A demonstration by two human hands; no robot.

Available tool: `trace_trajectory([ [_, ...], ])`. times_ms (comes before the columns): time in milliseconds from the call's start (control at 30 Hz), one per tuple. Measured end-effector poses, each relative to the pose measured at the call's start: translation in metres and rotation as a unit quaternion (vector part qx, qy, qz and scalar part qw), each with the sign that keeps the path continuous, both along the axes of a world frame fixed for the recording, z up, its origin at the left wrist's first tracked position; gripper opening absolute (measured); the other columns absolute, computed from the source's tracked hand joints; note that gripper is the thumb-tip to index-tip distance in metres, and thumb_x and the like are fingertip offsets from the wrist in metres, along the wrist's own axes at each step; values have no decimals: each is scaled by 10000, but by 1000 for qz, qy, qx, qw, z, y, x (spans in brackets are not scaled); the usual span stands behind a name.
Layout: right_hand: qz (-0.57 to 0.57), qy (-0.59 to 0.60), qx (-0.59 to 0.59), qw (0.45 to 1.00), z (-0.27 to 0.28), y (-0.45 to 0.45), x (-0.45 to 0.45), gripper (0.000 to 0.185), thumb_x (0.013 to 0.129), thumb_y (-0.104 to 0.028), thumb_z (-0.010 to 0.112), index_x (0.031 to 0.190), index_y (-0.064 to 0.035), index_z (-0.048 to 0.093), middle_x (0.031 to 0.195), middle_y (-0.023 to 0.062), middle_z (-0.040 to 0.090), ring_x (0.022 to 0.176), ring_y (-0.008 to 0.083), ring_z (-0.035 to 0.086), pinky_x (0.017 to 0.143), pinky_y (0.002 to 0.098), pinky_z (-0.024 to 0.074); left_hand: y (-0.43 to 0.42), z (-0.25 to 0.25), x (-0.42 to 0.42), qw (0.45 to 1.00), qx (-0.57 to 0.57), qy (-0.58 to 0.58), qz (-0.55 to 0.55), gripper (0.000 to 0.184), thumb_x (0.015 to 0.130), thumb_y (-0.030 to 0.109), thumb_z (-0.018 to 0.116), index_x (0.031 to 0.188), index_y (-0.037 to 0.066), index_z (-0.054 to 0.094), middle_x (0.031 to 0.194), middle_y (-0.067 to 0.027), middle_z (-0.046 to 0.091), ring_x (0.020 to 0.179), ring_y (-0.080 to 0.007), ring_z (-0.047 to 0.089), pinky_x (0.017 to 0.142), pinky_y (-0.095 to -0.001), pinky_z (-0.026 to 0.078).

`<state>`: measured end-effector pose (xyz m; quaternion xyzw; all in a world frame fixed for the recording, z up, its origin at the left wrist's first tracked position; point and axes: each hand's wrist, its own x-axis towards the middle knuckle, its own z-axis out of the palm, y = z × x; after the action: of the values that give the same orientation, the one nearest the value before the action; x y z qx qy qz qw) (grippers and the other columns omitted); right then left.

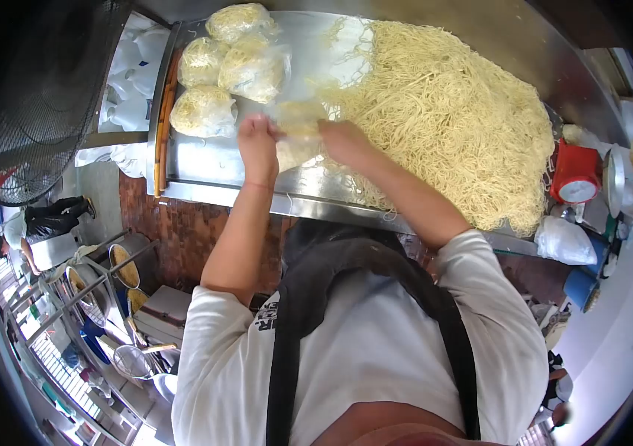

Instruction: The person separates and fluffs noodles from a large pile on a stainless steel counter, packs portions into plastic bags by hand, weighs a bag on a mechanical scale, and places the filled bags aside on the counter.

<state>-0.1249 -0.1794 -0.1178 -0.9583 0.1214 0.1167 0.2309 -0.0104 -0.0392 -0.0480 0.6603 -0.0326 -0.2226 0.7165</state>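
Observation:
My left hand [257,145] is closed in a fist around one side of a clear plastic bag of noodles [298,145], over the metal table. At the bag's other side, my right hand [343,140] grips it too, with its fingers partly hidden. Motion blurs the bag, so its top cannot be made out clearly. To the right of my right hand lies a large heap of loose yellow noodles [450,119]. Several filled bags of noodles [253,70] sit beyond my left hand and to its left.
Long wooden poles [167,123] lie along the left edge of the metal table [208,160]. A red scale [576,175] and a white plastic bag [565,239] are at the right. A fan [41,104] stands at far left, with a person [15,234] and pots beyond.

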Motion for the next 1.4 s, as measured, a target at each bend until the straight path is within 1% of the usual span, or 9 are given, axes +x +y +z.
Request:
trace_trajectory([
  [200, -38, 87, 342, 935, 168, -33, 29, 261, 874, -199, 606, 910, 56, 643, 991, 279, 669, 966, 394, 654, 840, 459, 511, -18, 48, -40, 995, -78, 65, -18, 179, 1049, 165, 456, 906, 70, 505, 718, 11, 474, 621, -81, 427, 556, -256, 399],
  [567, -106, -258, -233, 932, 45, -8, -63, 306, 894, -173, 605, 1122, 31, 622, 1162, 249, 619, 1146, 358, 584, 1046, 489, 392, 2, 36, -30, 901, 270, -217, -262, 183, 924, 143, 664, 1049, 35, 584, 804, -76, 569, 710, -179, 529, 681, -307, 483],
  [733, -44, -97, 129, 986, 18, -34, -40, 250, 951, -253, 598, 1098, -57, 648, 1098, 170, 643, 1067, 328, 611, 1100, 498, 357, -29, 11, -31, 890, 183, -275, -314, 185, 925, 160, 599, 1052, 36, 652, 871, -224, 663, 849, -382, 643, 730, -434, 501],
  [900, -25, 41, 344, 938, 95, -75, -47, 208, 1002, -249, 541, 1066, -78, 639, 1040, 129, 643, 955, 242, 615, 918, 397, 475, -45, -12, -17, 745, 284, -286, -532, 260, 968, 175, 541, 1178, 50, 630, 981, -257, 665, 925, -453, 619, 822, -456, 496],
  [1033, -169, -13, 517, 839, 118, -109, -69, 229, 1026, -248, 530, 1084, -60, 648, 887, 14, 628, 822, 122, 570, 820, 311, 493, -6, -10, -8, 768, 277, -297, -494, 270, 973, 197, 547, 1161, 15, 613, 946, -247, 669, 902, -419, 633, 792, -437, 498],
  [1133, -197, -94, 349, 912, 115, -141, -70, 302, 1010, -281, 553, 1204, -62, 629, 1081, 79, 662, 1018, 197, 606, 962, 369, 469, 27, -22, -7, 892, 198, -239, -327, 268, 998, 224, 527, 1103, 0, 628, 839, -175, 678, 820, -315, 661, 679, -396, 528],
  [1233, -232, 18, -309, 922, 127, -86, -63, 436, 991, -281, 568, 1363, -54, 540, 1357, 155, 566, 1311, 292, 481, 1110, 451, 363, 38, -10, -14, 977, 114, -42, -176, 295, 1027, 253, 490, 1062, 10, 653, 712, -64, 593, 714, -167, 609, 569, -332, 538],
  [1267, -181, 79, -142, 970, 164, -64, -54, 571, 971, -272, 583, 1471, -51, 417, 1513, 207, 402, 1460, 345, 278, 1177, 480, 262, 42, -8, -9, 976, 131, -29, -172, 295, 1033, 260, 482, 1045, 17, 648, 689, -16, 536, 659, -116, 552, 546, -302, 534],
  [1400, -64, -37, -52, 996, 130, 11, -24, 662, 896, -282, 672, 1451, -21, 424, 1441, 245, 470, 1385, 346, 401, 1135, 483, 325, 21, 13, -5, 980, 105, 9, -171, 294, 1038, 258, 473, 1002, 20, 642, 630, 47, 396, 539, -59, 428, 495, -288, 526],
])
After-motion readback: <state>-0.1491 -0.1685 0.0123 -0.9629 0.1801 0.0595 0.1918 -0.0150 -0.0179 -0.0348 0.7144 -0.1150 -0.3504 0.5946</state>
